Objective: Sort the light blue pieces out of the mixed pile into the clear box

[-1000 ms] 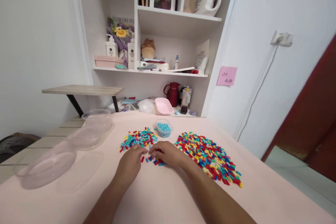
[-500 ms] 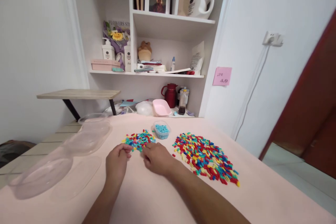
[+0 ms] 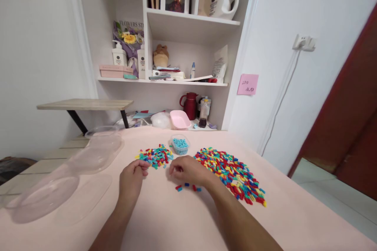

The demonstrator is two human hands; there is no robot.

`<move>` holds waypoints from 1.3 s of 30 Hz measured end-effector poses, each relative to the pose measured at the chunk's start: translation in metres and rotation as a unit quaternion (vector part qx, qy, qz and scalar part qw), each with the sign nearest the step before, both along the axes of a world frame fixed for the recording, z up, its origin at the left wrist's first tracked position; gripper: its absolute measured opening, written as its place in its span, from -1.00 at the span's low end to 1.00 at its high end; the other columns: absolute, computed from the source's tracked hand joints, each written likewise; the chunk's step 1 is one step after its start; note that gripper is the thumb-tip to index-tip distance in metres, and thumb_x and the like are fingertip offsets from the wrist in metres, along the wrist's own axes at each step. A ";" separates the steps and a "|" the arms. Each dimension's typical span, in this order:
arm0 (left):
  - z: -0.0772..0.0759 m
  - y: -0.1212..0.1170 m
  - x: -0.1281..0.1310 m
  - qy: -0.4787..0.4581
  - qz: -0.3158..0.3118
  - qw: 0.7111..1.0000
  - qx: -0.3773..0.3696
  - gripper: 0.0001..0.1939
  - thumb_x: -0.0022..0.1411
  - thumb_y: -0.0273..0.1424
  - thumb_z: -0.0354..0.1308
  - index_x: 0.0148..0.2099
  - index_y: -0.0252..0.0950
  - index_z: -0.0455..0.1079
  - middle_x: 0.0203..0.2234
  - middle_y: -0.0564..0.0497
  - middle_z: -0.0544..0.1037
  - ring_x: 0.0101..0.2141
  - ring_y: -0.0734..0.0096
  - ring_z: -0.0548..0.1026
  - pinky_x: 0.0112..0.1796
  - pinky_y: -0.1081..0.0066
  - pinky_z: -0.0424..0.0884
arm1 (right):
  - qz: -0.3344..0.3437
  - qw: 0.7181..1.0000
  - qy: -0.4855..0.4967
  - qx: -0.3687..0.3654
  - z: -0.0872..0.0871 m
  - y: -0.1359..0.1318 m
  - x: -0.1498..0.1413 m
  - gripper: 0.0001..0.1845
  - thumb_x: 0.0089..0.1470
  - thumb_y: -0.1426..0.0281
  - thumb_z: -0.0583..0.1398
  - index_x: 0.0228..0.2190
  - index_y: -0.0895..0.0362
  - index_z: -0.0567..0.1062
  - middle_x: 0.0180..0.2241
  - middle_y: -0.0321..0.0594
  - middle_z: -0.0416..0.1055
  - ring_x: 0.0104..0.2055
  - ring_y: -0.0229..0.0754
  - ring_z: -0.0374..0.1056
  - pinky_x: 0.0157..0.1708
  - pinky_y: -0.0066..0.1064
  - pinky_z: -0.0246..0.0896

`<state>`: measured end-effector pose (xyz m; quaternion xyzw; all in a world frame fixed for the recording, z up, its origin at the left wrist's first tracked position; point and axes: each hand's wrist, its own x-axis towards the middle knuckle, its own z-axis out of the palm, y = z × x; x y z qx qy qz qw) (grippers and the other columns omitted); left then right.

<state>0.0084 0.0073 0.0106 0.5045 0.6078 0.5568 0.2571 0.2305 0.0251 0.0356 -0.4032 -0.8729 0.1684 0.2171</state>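
My left hand (image 3: 132, 175) rests at the near-left edge of the smaller pile of coloured building bricks (image 3: 157, 156). Its fingers are curled in, and whatever they hold, if anything, is hidden. My right hand (image 3: 188, 170) is over the cloth between the two piles, its fingers bent and drawn together; their tips are partly hidden. Several loose red and blue bricks (image 3: 186, 184) lie just below it. The larger pile of mixed bricks (image 3: 240, 174) spreads to the right, partly behind my right wrist. A clear tub (image 3: 180, 150) of light-blue bricks stands beyond my hands.
Clear plastic containers (image 3: 97, 159) and a flat clear lid (image 3: 88, 200) lie on the pink cloth at left. A pink tray (image 3: 180, 120), a red jug (image 3: 189, 106) and a bottle (image 3: 204, 114) stand behind. A small wooden shelf (image 3: 85, 104) rises at back left.
My right hand first reached left to the smaller pile, then came back right. Loose bricks that it covered now show below it. My left hand moved left, away from the right. The view shifted slightly.
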 end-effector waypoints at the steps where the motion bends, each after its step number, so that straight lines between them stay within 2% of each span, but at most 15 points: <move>1: 0.000 0.000 0.000 0.001 -0.003 1.000 -0.001 -0.71 -0.09 -0.44 -0.07 -0.45 -0.25 0.50 -0.62 0.04 0.54 -0.52 0.36 0.50 -0.40 0.39 0.39 | 0.034 0.999 0.018 -0.027 -0.001 -0.005 -0.009 -0.83 -0.07 0.47 0.22 -0.38 0.06 0.60 -0.52 -0.38 0.43 -0.46 -0.32 0.28 -0.47 -0.54 0.04; 4: 0.001 -0.001 0.000 0.003 -0.009 1.000 -0.003 -0.70 -0.09 -0.43 -0.08 -0.43 -0.26 0.50 -0.60 0.03 0.55 -0.51 0.35 0.51 -0.40 0.39 0.40 | 0.106 0.973 0.106 -0.175 -0.005 -0.018 -0.030 -0.80 0.00 0.34 0.23 -0.30 0.10 0.59 -0.54 -0.39 0.39 -0.54 -0.38 0.24 -0.55 -0.57 0.05; 6: 0.002 -0.002 0.001 0.001 -0.010 1.000 -0.003 -0.69 -0.08 -0.43 -0.08 -0.43 -0.26 0.50 -0.60 0.03 0.54 -0.50 0.34 0.51 -0.40 0.39 0.41 | 0.134 0.930 0.155 -0.305 -0.007 -0.023 -0.039 -0.71 0.07 0.26 0.18 -0.20 0.11 0.56 -0.47 -0.34 0.41 -0.58 -0.40 0.26 -0.60 -0.58 0.10; 8: 0.004 -0.002 0.001 -0.003 -0.011 1.000 -0.003 -0.70 -0.08 -0.43 -0.08 -0.44 -0.26 0.49 -0.60 0.03 0.54 -0.51 0.35 0.50 -0.41 0.40 0.41 | 0.160 0.889 0.152 -0.400 -0.007 -0.024 -0.041 -0.69 0.08 0.25 0.15 -0.18 0.11 0.54 -0.37 -0.30 0.43 -0.62 -0.41 0.29 -0.67 -0.58 0.12; 10: 0.004 -0.002 0.002 -0.009 -0.012 1.000 -0.003 -0.71 -0.09 -0.42 -0.08 -0.45 -0.26 0.49 -0.59 0.03 0.55 -0.52 0.36 0.50 -0.42 0.40 0.40 | 0.161 0.880 0.108 -0.433 -0.007 -0.020 -0.036 -0.74 0.07 0.27 0.14 -0.27 0.12 0.54 -0.39 -0.30 0.44 -0.66 -0.40 0.29 -0.73 -0.57 0.11; 13: 0.001 0.000 0.002 -0.008 -0.010 1.000 -0.001 -0.71 -0.09 -0.42 -0.07 -0.44 -0.26 0.49 -0.62 0.04 0.53 -0.49 0.36 0.50 -0.40 0.41 0.40 | 0.048 0.922 0.030 -0.383 -0.006 -0.010 -0.016 -0.75 0.08 0.28 0.11 -0.47 0.14 0.52 -0.60 -0.34 0.39 -0.73 -0.35 0.25 -0.76 -0.55 0.08; 16: -0.002 0.002 0.000 0.015 -0.015 1.000 -0.009 -0.70 -0.08 -0.43 -0.08 -0.43 -0.26 0.49 -0.67 0.06 0.49 -0.46 0.34 0.52 -0.37 0.41 0.40 | -0.117 0.958 -0.021 -0.262 -0.005 0.001 0.009 -0.69 0.06 0.32 0.13 -0.65 0.14 0.45 -0.71 -0.28 0.37 -0.75 -0.30 0.24 -0.72 -0.50 0.09; 19: -0.005 0.004 0.000 0.040 -0.031 0.999 -0.016 -0.70 -0.05 -0.43 -0.09 -0.44 -0.26 0.49 -0.66 0.05 0.49 -0.48 0.34 0.52 -0.38 0.39 0.41 | -0.232 0.963 -0.058 -0.128 -0.004 0.010 0.023 -0.69 0.04 0.39 0.16 -0.68 0.14 0.47 -0.65 -0.12 0.46 -0.61 -0.16 0.38 -0.55 -0.39 0.20; 21: -0.007 0.006 0.002 0.058 -0.045 0.997 -0.019 -0.70 -0.03 -0.45 -0.09 -0.43 -0.26 0.49 -0.63 0.05 0.51 -0.49 0.34 0.51 -0.38 0.37 0.42 | -0.278 0.957 -0.056 -0.059 -0.004 0.013 0.019 -0.76 0.07 0.40 0.13 -0.54 0.13 0.55 -0.47 -0.02 0.55 -0.38 -0.04 0.47 -0.40 -0.33 0.24; 24: -0.012 0.008 0.005 0.098 -0.068 0.993 -0.022 -0.70 -0.02 -0.51 -0.07 -0.43 -0.24 0.51 -0.53 0.04 0.56 -0.43 0.35 0.51 -0.30 0.34 0.43 | -0.250 0.968 -0.027 0.010 -0.009 0.014 -0.001 -0.72 0.16 0.39 0.06 -0.24 0.06 0.57 -0.20 -0.09 0.55 -0.11 -0.04 0.43 -0.21 -0.34 0.23; 27: -0.012 0.008 0.007 0.150 -0.065 0.986 -0.005 -0.66 0.00 -0.59 -0.04 -0.34 -0.22 0.54 -0.29 -0.02 0.55 -0.21 0.32 0.49 -0.06 0.30 0.37 | -0.199 0.979 -0.011 0.033 -0.022 0.014 -0.023 -0.63 0.20 0.40 0.01 -0.05 0.03 0.50 -0.06 -0.14 0.47 -0.04 -0.10 0.39 -0.13 -0.39 0.20; 30: -0.006 0.005 0.006 0.271 0.021 0.962 -0.011 -0.55 0.09 -0.61 -0.08 -0.10 -0.20 0.52 -0.04 -0.11 0.44 -0.04 0.22 0.41 0.02 0.20 0.30 | -0.217 0.974 -0.043 0.039 -0.033 0.017 -0.036 -0.57 0.18 0.42 0.02 0.07 0.03 0.41 0.02 -0.07 0.37 -0.08 -0.06 0.39 -0.15 -0.32 0.23; 33: -0.003 0.003 0.005 0.361 0.093 0.924 -0.084 -0.48 0.17 -0.57 -0.12 0.12 -0.15 0.39 0.11 -0.15 0.33 0.05 0.09 0.33 -0.01 0.09 0.31 | -0.212 0.972 -0.083 0.065 -0.038 0.022 -0.040 -0.48 0.12 0.45 0.07 0.13 0.05 0.33 0.08 -0.02 0.29 -0.02 0.01 0.33 -0.14 -0.26 0.23; 36: -0.008 0.002 0.008 0.411 0.055 0.899 -0.144 -0.41 0.17 -0.59 -0.10 0.21 -0.08 0.27 0.19 -0.10 0.29 0.15 0.10 0.24 0.05 0.06 0.24 | -0.171 0.975 -0.106 0.099 -0.040 0.026 -0.039 -0.46 0.08 0.48 0.11 0.12 0.03 0.35 0.04 -0.01 0.31 0.02 0.05 0.27 -0.10 -0.22 0.21; 39: -0.015 0.002 0.012 0.457 -0.009 0.880 -0.131 -0.35 0.17 -0.63 -0.12 0.23 -0.01 0.24 0.22 -0.04 0.29 0.19 0.17 0.20 0.11 0.05 0.15 | -0.118 0.985 -0.066 0.107 -0.044 0.029 -0.035 -0.54 0.11 0.48 0.11 0.04 -0.05 0.45 -0.03 -0.08 0.34 -0.01 -0.01 0.28 -0.06 -0.25 0.19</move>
